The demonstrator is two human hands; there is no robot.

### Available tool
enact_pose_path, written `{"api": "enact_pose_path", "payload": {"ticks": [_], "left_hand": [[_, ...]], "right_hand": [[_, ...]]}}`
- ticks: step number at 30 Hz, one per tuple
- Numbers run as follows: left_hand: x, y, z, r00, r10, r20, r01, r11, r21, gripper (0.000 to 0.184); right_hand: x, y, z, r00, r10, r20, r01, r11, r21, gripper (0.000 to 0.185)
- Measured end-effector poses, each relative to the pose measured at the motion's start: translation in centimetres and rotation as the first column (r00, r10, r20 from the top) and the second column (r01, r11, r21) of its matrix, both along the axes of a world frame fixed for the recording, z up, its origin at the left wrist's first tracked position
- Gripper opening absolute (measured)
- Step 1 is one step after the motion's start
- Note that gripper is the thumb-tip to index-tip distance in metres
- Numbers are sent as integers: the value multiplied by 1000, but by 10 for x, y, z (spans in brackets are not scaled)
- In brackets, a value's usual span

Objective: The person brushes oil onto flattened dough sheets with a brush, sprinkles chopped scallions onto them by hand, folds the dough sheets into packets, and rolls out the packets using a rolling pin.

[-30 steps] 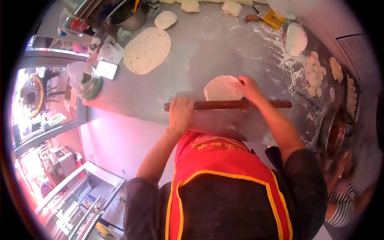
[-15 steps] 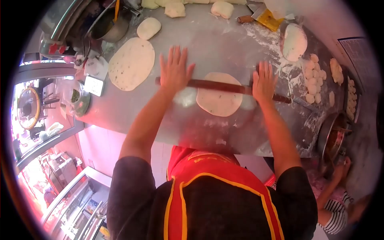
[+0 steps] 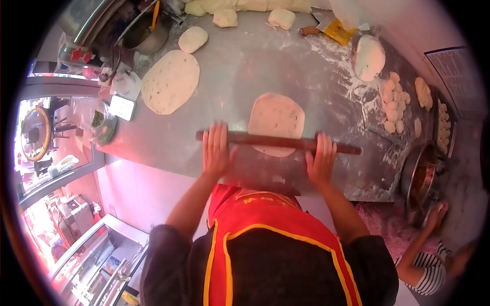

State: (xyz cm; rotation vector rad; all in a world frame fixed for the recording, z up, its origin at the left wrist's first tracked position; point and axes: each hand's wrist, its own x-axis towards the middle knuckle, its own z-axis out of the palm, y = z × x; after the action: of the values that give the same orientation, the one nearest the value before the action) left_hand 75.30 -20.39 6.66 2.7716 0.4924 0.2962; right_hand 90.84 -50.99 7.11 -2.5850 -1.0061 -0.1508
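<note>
A dark wooden rolling pin (image 3: 245,137) lies across the lower part of a flat round of dough (image 3: 276,118), which is speckled with dark bits. My left hand (image 3: 216,152) rests on the pin's left part with fingers stretched out over it. Toward the other end, my right hand (image 3: 322,159) presses on the pin the same way, fingers straight and thumb apart. Neither hand is wrapped round the pin. To the upper left lies a larger rolled sheet of dough (image 3: 170,82), almost touching a small thick round of dough (image 3: 193,40).
Dough pieces (image 3: 225,18) line the far edge of the metal table (image 3: 214,97). A yellow-bladed scraper (image 3: 339,31), a dough slab (image 3: 369,58) and small dough balls (image 3: 392,104) sit on the right. Pots (image 3: 148,38) stand at the left; a co-worker's striped sleeve (image 3: 430,275) shows lower right.
Both hands and the rolling pin have come down toward my body, from the dough's upper part to its lower part. The dough round looks longer toward me.
</note>
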Motion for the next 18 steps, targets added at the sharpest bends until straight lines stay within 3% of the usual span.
{"api": "enact_pose_path", "payload": {"ticks": [1,3,6,7,8,10,12,15,17,18], "left_hand": [[28,13,-4,998,-5,56,3,999,42,71],[94,44,10,998,-3,-62,8,996,90,61],[121,54,15,994,-22,105,-1,976,217,58],[103,50,10,996,-49,68,40,990,136,58],[72,40,5,997,-75,35,73,996,55,59],[18,17,9,994,-103,39,105,994,-43,60],[1,11,17,987,-150,63,152,988,-24,44],[10,20,11,972,-198,-123,179,972,-150,36],[8,16,19,976,-204,-72,191,968,-161,30],[3,15,23,976,-212,-53,201,965,-165,27]], "right_hand": [[26,21,2,998,-69,14,70,996,-50,63],[84,47,-13,989,-55,137,69,993,-100,54],[116,63,-8,976,-86,202,117,982,-146,54],[101,52,-14,990,-64,123,84,983,-164,55],[77,41,-10,997,-76,10,76,994,-72,57],[27,14,-11,998,-51,-20,50,998,-23,60],[40,32,-7,976,-30,-217,46,996,71,63],[91,102,-17,896,-23,-443,111,979,173,62],[115,143,-10,773,-47,-633,119,990,72,47],[120,156,3,715,-41,-698,37,999,-20,43]]}}
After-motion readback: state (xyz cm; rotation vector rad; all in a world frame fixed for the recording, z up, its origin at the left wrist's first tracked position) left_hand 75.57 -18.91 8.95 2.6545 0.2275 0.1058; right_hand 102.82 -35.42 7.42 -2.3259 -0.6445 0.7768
